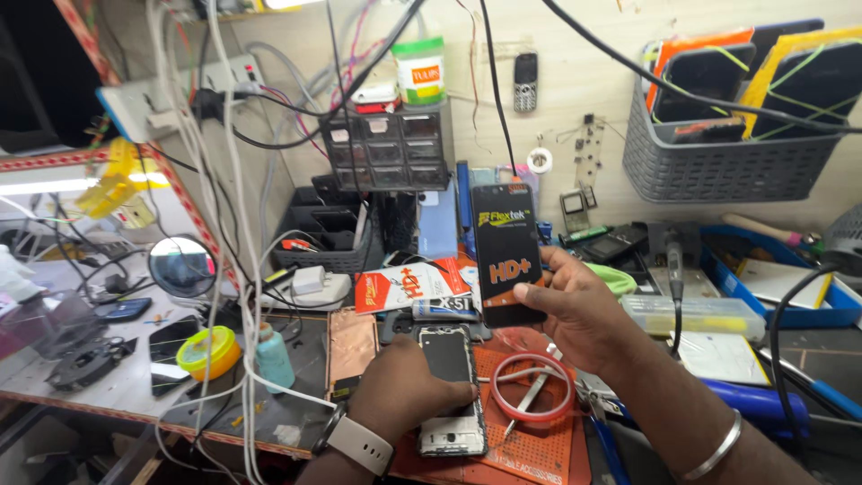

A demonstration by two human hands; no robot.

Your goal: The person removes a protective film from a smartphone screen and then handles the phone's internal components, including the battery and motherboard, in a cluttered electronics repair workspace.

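Two hands, a phone and a screen pack

Left hand (409, 386) lies palm-down, fingers pressed on the opened phone (451, 391) on the desk's (117, 391) orange mat (539, 449); beyond, right hand (584, 314) holds a black pack (507, 254) upright, grip clamped on its edges.

Black-and-orange flat package (508, 256) upright in the right hand (584, 310); red-white packet (409, 286) behind.

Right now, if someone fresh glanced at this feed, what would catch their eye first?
Most likely the black display panel held upright at centre by the right hand, its orange and yellow print standing out. Just below it, the left hand presses on an opened phone lying flat on the orange work mat, with a red ring of tape beside it. Tangled white and black cables hang down the left side.
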